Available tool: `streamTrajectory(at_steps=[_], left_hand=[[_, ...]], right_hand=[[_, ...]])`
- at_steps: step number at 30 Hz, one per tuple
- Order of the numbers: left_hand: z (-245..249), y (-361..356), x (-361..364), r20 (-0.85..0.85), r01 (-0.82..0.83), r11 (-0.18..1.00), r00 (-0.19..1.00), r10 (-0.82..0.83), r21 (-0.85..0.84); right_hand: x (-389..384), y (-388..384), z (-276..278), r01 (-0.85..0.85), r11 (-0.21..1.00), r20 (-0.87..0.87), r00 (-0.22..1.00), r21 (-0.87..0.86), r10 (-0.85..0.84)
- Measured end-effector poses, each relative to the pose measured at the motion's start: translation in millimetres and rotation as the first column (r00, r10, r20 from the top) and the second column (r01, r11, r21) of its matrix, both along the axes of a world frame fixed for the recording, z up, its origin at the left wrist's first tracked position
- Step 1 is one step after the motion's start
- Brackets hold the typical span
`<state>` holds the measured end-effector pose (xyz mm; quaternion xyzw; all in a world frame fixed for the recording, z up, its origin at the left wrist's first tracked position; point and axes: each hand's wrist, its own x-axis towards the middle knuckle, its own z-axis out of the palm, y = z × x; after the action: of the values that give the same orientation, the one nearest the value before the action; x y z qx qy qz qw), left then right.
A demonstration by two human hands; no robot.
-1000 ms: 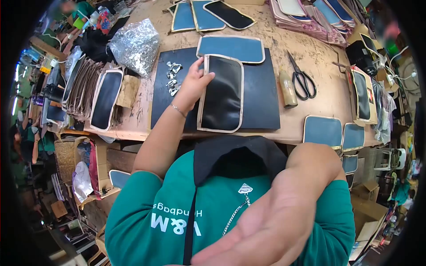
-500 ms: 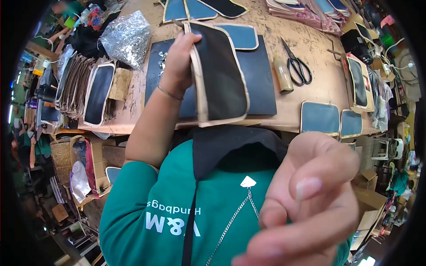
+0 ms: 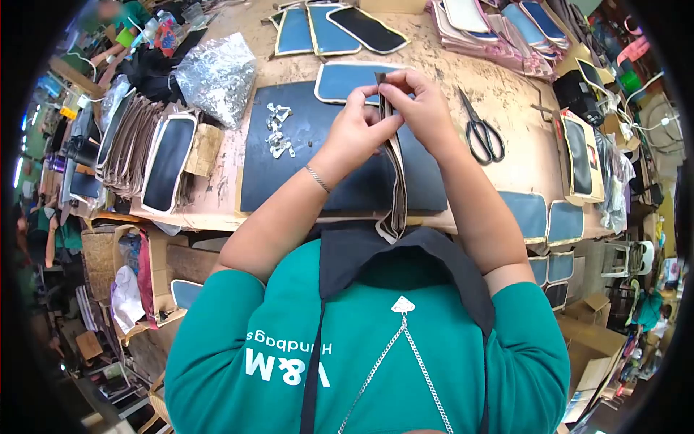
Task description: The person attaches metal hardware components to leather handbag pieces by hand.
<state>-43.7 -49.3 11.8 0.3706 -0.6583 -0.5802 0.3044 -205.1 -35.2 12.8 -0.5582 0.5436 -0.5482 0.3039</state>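
Observation:
My left hand (image 3: 358, 129) and my right hand (image 3: 421, 108) both pinch the far top end of a black pouch panel with tan edging (image 3: 395, 184). The panel is held edge-on above the dark cutting mat (image 3: 289, 177), and its lower end hangs near my chest. A small pile of metal zipper pulls (image 3: 280, 132) lies on the mat, just left of my left hand. A blue panel (image 3: 345, 78) lies flat behind my hands.
Scissors (image 3: 481, 130) lie right of the mat. A stack of panels (image 3: 148, 155) and a bag of shiny hardware (image 3: 217, 72) sit at the left. More blue panels (image 3: 531, 213) hang at the table's right front edge, others lie at the far side.
My left hand lifted the panel off the mat and turned it edge-on. My right hand moved from close to the camera out to the panel's top end.

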Motion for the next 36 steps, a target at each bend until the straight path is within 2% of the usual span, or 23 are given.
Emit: streamTrajectory(at_steps=[1,2,4,5,8,9,12,15,18,21,24,30,33,36], left_hand=[[1.1,-11.0,3.6,0.076,0.039,0.995,0.997,-0.032,-0.088],[-1.7,-23.6,6.1,0.052,0.000,0.958,0.999,0.015,-0.285],[-11.0,-42.4,8.0,-0.018,-0.077,0.778,0.996,0.085,-0.624],[2.2,-40.9,7.2,-0.087,-0.085,0.854,0.995,0.047,-0.514],[13.4,-51.3,9.2,0.061,0.047,0.871,0.998,-0.020,-0.489],[12.0,-52.1,8.2,0.022,0.002,0.873,1.000,0.010,-0.487],[4.3,-56.1,9.3,-0.007,-0.040,0.920,0.999,0.040,-0.390],[1.5,-58.5,9.2,-0.129,-0.040,0.969,0.992,0.009,-0.245],[8.9,-55.0,10.3,-0.099,-0.022,0.986,0.995,0.005,-0.166],[4.4,-56.4,10.1,-0.067,-0.034,0.977,0.998,0.020,-0.210],[2.6,-53.5,10.6,-0.137,-0.034,0.984,0.990,0.010,-0.174],[-9.6,-55.0,12.5,-0.084,-0.042,0.959,0.996,0.019,-0.279],[-11.0,-52.9,10.7,-0.128,-0.083,0.949,0.991,0.046,-0.304],[-1.9,-47.3,11.1,-0.204,-0.102,0.977,0.977,0.063,-0.190]], right_hand=[[-0.8,-2.3,-1.9,0.014,0.999,-0.028,1.000,-0.038,-0.015],[-2.3,-5.9,-3.2,-0.009,1.000,0.002,1.000,-0.028,0.009],[-5.2,-8.3,-8.2,-0.050,0.999,0.064,0.997,0.006,0.049],[-5.0,-7.2,-9.4,-0.031,1.000,-0.012,0.999,-0.001,0.031],[-0.5,-4.8,-12.6,-0.002,1.000,0.035,0.999,0.010,0.002],[3.7,-2.1,-10.0,0.005,1.000,0.096,0.995,0.001,-0.005],[5.4,-0.8,-8.6,-0.027,0.999,0.058,0.998,-0.026,0.029],[5.9,1.8,-1.0,-0.022,1.000,0.031,0.999,0.011,0.022],[0.7,0.5,-5.8,-0.022,0.999,0.045,0.999,0.024,0.021],[2.1,-1.4,-7.0,-0.027,0.999,0.076,0.997,0.029,0.025],[4.6,-1.2,-8.6,-0.010,0.999,0.062,0.998,0.034,0.008],[5.7,-2.0,-11.0,-0.040,0.998,0.072,0.997,0.055,0.036],[4.6,-3.3,-12.4,-0.030,0.998,0.053,0.998,0.051,0.027],[8.1,-0.7,-9.5,-0.003,1.000,0.082,0.997,0.019,0.002]])
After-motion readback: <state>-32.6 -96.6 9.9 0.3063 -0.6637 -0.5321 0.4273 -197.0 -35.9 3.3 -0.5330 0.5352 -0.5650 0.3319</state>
